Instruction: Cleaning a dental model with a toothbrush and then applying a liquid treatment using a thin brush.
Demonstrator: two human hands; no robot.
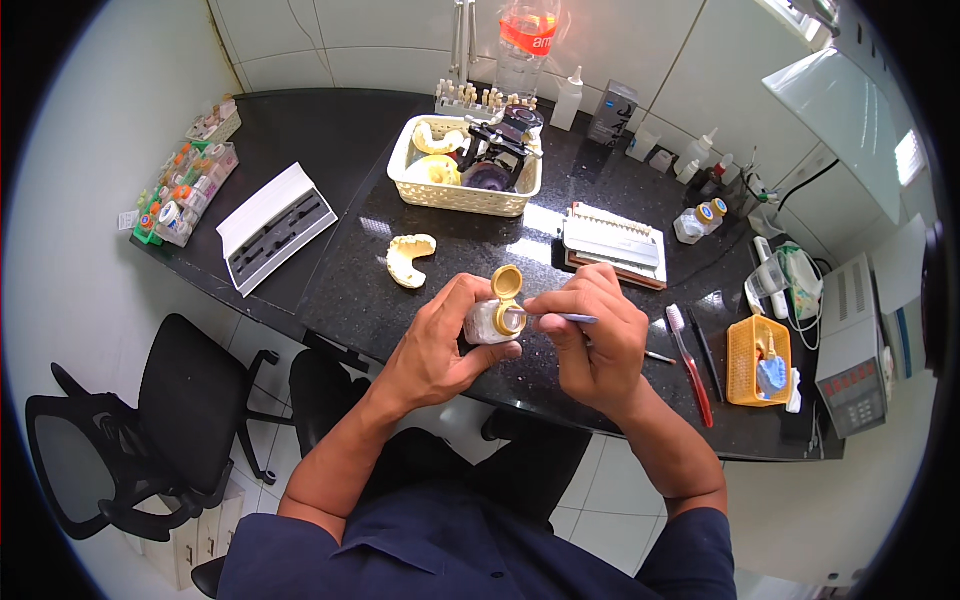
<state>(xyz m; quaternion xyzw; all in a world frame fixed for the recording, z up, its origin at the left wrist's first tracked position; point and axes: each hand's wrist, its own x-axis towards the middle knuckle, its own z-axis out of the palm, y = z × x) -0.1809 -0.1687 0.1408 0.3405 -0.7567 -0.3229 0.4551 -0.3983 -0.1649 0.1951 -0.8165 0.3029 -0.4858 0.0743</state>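
Note:
My left hand (430,345) is closed around a small clear jar (481,324) with a gold flip cap (507,282), which stands open. In my right hand (602,335), a thin light-coloured stick-like tool (579,318) is pinched between the fingers. Its inner end meets the jar's mouth; whether the tip is inside I cannot tell. The jar is held just over the front part of the black countertop (345,290). Beyond my left hand lies a cream horseshoe-shaped dental cast (403,268).
Behind stands a cream basket (460,200) with casts and a black articulator. A white tooth-shade case (615,245) lies beyond my right hand. To the right are a red toothbrush (690,370) and a yellow basket (742,385). An open white case (275,230) lies left.

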